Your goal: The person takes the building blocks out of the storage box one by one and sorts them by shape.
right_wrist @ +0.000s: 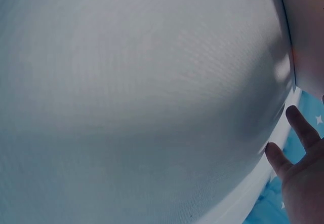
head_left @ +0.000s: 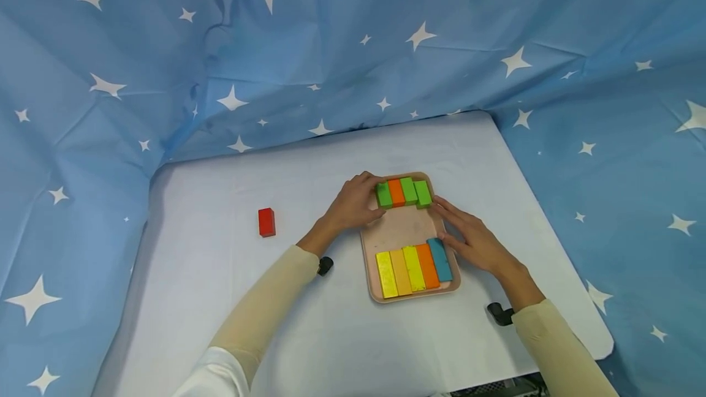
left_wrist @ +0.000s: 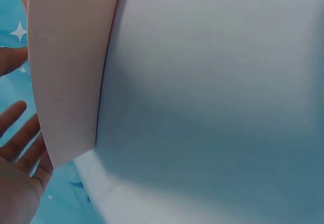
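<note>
Where blue star-printed cloth (head_left: 331,48) drapes behind it, a white table (head_left: 220,299) bears a pink tray (head_left: 399,228) of coloured blocks (head_left: 413,268) (a red block (head_left: 266,222) lies well apart). Left hand (head_left: 353,204) rests relaxed at the tray's far-left edge; right hand (head_left: 474,241) lies flat along its right rim, holding nothing.

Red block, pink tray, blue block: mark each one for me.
red block (head_left: 266,222), head view, middle of its top face.
pink tray (head_left: 402,229), head view, bare floor between the two rows.
blue block (head_left: 440,260), head view, middle of its top face.
</note>
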Action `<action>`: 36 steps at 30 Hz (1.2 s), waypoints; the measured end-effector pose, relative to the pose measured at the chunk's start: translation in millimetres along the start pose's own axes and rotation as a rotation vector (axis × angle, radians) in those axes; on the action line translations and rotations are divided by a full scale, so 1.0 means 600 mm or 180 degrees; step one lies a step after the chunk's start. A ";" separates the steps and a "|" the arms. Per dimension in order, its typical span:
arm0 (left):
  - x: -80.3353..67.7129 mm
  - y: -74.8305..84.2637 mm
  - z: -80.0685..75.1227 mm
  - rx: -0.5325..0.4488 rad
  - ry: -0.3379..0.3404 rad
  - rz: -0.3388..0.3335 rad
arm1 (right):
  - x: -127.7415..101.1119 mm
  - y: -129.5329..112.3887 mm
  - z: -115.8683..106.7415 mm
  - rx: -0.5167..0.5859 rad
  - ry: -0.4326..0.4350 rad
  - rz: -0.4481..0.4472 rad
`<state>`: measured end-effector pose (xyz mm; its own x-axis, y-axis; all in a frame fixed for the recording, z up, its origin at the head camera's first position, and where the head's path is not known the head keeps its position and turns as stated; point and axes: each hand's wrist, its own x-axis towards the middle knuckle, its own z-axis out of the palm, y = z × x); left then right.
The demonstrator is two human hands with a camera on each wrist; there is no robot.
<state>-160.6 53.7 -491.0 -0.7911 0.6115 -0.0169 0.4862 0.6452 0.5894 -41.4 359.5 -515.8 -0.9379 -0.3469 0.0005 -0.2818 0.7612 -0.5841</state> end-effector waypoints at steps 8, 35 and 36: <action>0.008 0.015 0.008 -0.0016 -0.0065 -0.0232 | 0.001 0.000 0.000 0.0000 0.0036 -0.0017; 0.014 0.012 0.025 0.0010 -0.0033 -0.0177 | -0.001 0.003 0.000 -0.0008 0.0051 -0.0079; 0.014 0.012 0.025 0.0014 -0.0022 -0.0177 | -0.001 0.002 0.000 0.0000 0.0054 -0.0074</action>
<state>-158.0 70.7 -499.1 -0.8143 0.5778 -0.0552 0.4431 0.6804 0.5837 -41.2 360.8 -516.8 -0.9344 -0.3551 0.0278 -0.3035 0.7530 -0.5838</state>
